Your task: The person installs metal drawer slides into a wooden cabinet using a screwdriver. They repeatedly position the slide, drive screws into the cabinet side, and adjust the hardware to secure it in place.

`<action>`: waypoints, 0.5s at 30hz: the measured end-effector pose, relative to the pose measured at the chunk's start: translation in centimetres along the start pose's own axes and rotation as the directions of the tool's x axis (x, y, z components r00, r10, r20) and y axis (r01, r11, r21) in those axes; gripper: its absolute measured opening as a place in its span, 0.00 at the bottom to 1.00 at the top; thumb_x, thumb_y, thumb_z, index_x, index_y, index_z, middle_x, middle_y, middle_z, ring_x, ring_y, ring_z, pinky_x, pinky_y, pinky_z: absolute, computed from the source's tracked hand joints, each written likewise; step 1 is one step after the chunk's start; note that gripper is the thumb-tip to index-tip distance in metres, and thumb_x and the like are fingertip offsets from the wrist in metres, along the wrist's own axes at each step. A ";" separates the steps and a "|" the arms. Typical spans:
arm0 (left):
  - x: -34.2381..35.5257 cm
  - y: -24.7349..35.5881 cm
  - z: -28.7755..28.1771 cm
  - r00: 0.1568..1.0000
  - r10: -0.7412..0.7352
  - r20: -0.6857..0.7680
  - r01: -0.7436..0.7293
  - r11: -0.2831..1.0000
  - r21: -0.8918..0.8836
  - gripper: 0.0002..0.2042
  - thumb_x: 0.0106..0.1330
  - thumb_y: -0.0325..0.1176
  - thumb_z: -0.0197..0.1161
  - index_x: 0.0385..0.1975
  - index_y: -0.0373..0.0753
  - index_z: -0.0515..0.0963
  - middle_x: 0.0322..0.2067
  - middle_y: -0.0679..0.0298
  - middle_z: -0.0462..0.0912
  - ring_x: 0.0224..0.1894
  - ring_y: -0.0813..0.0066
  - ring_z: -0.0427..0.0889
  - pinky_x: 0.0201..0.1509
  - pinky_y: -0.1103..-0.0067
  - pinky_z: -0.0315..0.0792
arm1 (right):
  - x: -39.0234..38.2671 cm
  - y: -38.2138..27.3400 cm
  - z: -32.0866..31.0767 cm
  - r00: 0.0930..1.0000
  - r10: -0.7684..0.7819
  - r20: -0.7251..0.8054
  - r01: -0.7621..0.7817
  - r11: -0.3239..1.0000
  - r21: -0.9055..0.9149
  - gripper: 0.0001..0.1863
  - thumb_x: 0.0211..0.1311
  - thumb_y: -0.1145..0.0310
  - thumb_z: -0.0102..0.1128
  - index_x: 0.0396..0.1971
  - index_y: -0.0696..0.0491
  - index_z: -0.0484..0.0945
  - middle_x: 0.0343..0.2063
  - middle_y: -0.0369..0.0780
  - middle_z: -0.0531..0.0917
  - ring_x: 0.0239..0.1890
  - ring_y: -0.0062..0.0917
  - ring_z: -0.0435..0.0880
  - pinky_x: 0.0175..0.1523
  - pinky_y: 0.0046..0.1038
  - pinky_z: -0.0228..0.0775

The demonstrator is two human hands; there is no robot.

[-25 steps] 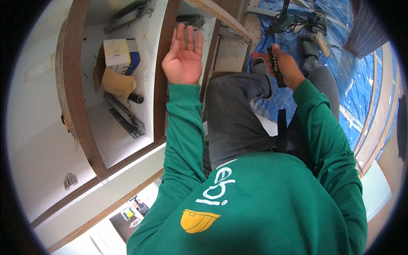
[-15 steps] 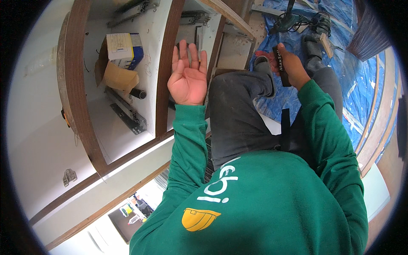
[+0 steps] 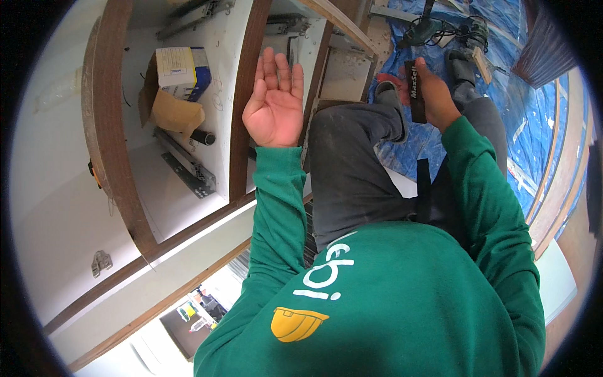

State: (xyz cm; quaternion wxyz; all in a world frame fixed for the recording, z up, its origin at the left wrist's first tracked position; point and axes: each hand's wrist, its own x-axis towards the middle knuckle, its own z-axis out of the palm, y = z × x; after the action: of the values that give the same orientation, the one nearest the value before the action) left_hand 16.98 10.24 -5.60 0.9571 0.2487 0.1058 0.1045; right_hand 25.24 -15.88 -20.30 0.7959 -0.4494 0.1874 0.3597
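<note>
My left hand (image 3: pixel 274 103) is raised palm up with its fingers stretched out, and it holds nothing. It is in front of the brown edge of a cabinet divider (image 3: pixel 246 94). In my right hand (image 3: pixel 434 94) is a flat black strip (image 3: pixel 414 94) with white lettering, held upright above the blue sheet. My right fingers are mostly hidden behind the strip. Below it, a black strap (image 3: pixel 423 179) stands up near my waist, between my legs.
An opened cardboard box (image 3: pixel 179 116) with a white and blue carton (image 3: pixel 182 72) stands inside the cabinet, near metal drawer slides (image 3: pixel 187 171). A corded power tool (image 3: pixel 422 31) lies on the paint-spotted blue sheet (image 3: pixel 524 135). A metal hinge (image 3: pixel 101 263) is on the white panel.
My left hand has moved slightly up and to the left, still open. My right hand has risen a little with the black strip.
</note>
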 end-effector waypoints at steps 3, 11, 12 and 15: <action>0.0 -0.2 0.4 1.000 -0.014 0.011 0.013 0.999 0.036 0.23 0.73 0.31 0.48 0.68 0.41 0.61 0.67 0.59 0.67 0.68 0.60 0.66 0.74 0.55 0.57 | -0.9 -0.7 0.5 0.990 -0.043 0.131 0.031 0.996 0.089 0.32 0.74 0.40 0.40 0.54 0.56 0.73 0.27 0.36 0.79 0.27 0.24 0.79 0.33 0.27 0.75; -3.8 0.7 -0.8 0.995 -0.025 -0.100 0.034 0.995 0.093 0.19 0.73 0.36 0.52 0.63 0.45 0.68 0.61 0.58 0.73 0.61 0.61 0.74 0.67 0.59 0.65 | -2.9 0.6 7.5 0.935 -0.045 0.352 -0.040 0.973 0.229 0.30 0.73 0.40 0.41 0.55 0.52 0.74 0.34 0.37 0.80 0.34 0.26 0.81 0.41 0.31 0.77; -4.5 1.1 -1.3 0.992 -0.039 -0.121 0.053 0.992 0.113 0.17 0.73 0.36 0.53 0.60 0.44 0.69 0.59 0.58 0.75 0.59 0.62 0.75 0.65 0.61 0.67 | -3.0 1.1 9.0 0.923 -0.066 0.380 -0.046 0.959 0.278 0.30 0.73 0.41 0.41 0.55 0.52 0.74 0.34 0.37 0.80 0.34 0.26 0.81 0.42 0.31 0.77; -6.6 1.0 -2.8 0.957 0.123 -0.263 0.027 0.864 0.503 0.14 0.73 0.39 0.56 0.54 0.42 0.71 0.53 0.57 0.80 0.53 0.66 0.78 0.59 0.67 0.70 | -2.9 2.4 13.6 0.896 -0.069 0.438 -0.083 0.945 0.317 0.28 0.74 0.43 0.43 0.55 0.53 0.74 0.34 0.38 0.79 0.34 0.25 0.80 0.42 0.31 0.76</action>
State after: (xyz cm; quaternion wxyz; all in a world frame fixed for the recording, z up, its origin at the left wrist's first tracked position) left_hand 9.84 10.64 -6.49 0.8310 0.4736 0.2601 0.1321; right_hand 21.20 -4.67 -12.77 0.8798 -0.2162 0.0599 0.4191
